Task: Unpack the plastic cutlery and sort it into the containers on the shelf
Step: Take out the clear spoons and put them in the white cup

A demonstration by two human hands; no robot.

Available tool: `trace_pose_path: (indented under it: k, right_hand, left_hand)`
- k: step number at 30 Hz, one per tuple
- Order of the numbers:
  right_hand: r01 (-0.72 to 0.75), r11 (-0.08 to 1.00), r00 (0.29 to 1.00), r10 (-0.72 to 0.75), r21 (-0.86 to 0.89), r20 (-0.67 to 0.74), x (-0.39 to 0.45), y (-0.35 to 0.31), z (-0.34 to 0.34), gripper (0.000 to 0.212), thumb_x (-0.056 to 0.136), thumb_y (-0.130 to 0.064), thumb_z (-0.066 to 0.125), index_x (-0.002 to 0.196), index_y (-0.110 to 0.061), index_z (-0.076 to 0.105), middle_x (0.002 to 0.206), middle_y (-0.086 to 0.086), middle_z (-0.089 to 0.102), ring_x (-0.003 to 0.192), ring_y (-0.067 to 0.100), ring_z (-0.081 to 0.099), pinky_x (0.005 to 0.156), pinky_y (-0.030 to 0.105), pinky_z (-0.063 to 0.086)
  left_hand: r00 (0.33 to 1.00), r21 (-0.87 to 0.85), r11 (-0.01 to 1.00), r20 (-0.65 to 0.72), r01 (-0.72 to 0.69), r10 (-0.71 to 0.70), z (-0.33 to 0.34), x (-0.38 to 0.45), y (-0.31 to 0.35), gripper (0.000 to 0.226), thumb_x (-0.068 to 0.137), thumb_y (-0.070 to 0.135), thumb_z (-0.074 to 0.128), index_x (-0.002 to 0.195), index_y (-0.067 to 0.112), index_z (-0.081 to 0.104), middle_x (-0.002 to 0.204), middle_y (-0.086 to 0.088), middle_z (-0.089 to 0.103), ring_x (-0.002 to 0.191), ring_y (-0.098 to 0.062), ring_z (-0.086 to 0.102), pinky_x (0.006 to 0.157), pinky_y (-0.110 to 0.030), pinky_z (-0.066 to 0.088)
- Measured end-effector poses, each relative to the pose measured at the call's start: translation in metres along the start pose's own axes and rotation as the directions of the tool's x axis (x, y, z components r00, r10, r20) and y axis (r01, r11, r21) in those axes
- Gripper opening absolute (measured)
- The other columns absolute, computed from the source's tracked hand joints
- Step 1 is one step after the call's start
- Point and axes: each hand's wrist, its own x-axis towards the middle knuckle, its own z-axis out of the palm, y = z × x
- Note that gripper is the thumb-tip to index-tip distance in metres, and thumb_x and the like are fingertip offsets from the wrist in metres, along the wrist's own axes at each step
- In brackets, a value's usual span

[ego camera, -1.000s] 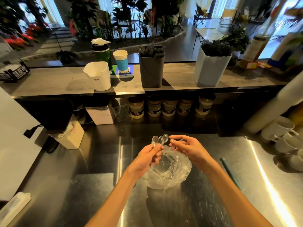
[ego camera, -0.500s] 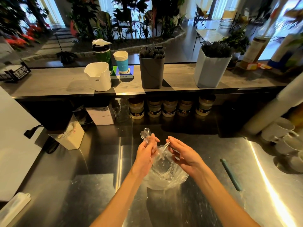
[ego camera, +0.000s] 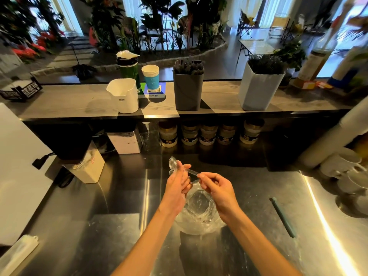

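- Left hand [ego camera: 177,183] above the steel counter [ego camera: 123,226], fingers curled round a small bunch of clear spoons [ego camera: 172,163], bowls up and away.
- Right hand [ego camera: 217,186] pinching one spoon handle [ego camera: 192,172] at its near end, far end against the left fingers.
- Clear bag [ego camera: 199,214] slack on the counter under both hands, contents hard to make out.
- White container [ego camera: 124,95] empty on the shelf [ego camera: 59,104]; grey container [ego camera: 188,90] and pale container [ego camera: 260,86] already stocked with dark cutlery.
- Risks (judged): loose bunch fanning out and dropping if the left grip eases during the hand-over; unheld bag sliding; clear pieces easily overlooked inside it.
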Motion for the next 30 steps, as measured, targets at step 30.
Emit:
trace_pose_path:
  k: [30]
  right_hand:
    - [0.728, 0.451, 0.668, -0.294, -0.517, 0.684, 0.108, -0.144, 0.162, 0.022, 0.085, -0.041, 0.077, 0.103, -0.029, 0.075, 0.104, -0.02, 0.069, 0.101, -0.005, 0.062, 0.079, 0.01, 0.05]
  left_hand:
    - [0.982, 0.721, 0.68, 0.189, -0.138, 0.0, -0.043, 0.076, 0.183, 0.056, 0.094, -0.013, 0.045, 0.098, 0.039, 0.067, 0.087, 0.01, 0.077, 0.094, -0.025, 0.065, 0.062, -0.03, 0.041]
